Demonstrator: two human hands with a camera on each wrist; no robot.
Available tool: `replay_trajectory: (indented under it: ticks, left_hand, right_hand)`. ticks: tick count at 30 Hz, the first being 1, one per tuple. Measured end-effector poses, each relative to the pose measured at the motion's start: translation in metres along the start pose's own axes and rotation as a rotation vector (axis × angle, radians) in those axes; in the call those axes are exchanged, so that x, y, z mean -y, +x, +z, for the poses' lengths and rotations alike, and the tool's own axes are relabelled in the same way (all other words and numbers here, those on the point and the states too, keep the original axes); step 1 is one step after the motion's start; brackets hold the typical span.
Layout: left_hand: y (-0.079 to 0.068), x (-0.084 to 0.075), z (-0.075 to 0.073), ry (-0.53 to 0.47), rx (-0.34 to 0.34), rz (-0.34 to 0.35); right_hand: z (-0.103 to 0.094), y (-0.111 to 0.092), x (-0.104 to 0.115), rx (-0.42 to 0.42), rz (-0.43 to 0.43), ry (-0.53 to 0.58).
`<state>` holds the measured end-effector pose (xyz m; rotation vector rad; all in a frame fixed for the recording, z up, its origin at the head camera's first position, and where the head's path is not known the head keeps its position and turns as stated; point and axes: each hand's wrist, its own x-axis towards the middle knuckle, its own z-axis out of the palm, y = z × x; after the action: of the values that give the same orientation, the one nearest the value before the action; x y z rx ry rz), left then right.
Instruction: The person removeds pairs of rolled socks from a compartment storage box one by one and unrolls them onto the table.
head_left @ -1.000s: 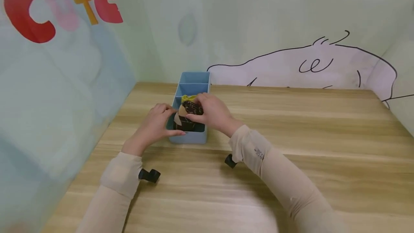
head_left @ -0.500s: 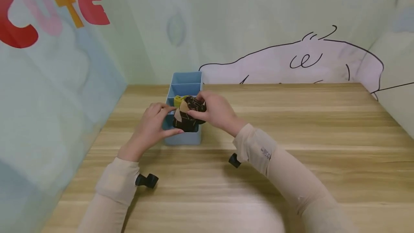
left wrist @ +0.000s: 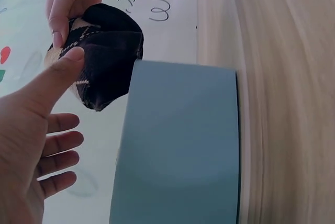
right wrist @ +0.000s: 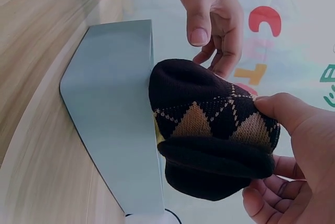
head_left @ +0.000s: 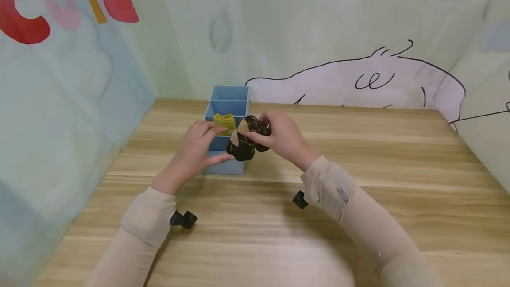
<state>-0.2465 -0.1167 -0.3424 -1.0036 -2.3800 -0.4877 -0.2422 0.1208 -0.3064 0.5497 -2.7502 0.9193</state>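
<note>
My right hand [head_left: 286, 140] pinches a folded pair of dark socks [head_left: 241, 144] with tan diamonds between thumb and fingers, above the near right edge of a light blue divided box [head_left: 224, 168]. In the right wrist view, the thumb lies on the patterned cuff of the socks [right wrist: 209, 124], and the rounded folds hang beside the box wall. My left hand [head_left: 190, 149] is at the box's left side, fingers extended and thumb apart, gripping nothing. Its thumb tip overlaps the socks in the left wrist view. A folded yellow cloth item [head_left: 224, 124] sits in a middle compartment.
The box's two far compartments show bare blue walls. It stands on a wooden table [head_left: 255, 234] near the back wall sheet [head_left: 318, 21], which has a line drawing. A second printed wall closes the left side. Black wrist mounts [head_left: 183, 219] stick out below the sleeves.
My right hand has lifted the dark socks up and rightward out of the near compartment. The yellow item shows more fully. My left hand stays by the box, now apart from its inside.
</note>
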Motion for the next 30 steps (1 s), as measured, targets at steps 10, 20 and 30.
replay_trajectory:
  ticks: [10,20,30]
  left_hand:
    - [0.004,-0.008,0.011,0.002,-0.022,0.072]
    - [0.008,-0.021,0.022,-0.012,-0.026,0.067]
    - [0.012,-0.033,0.032,0.010,0.021,0.097]
  right_hand:
    - [-0.005,-0.011,-0.009,-0.052,0.037,0.005]
    - [-0.007,-0.027,-0.020,-0.048,0.104,-0.009]
    - [-0.003,-0.040,-0.030,0.001,0.154,-0.040]
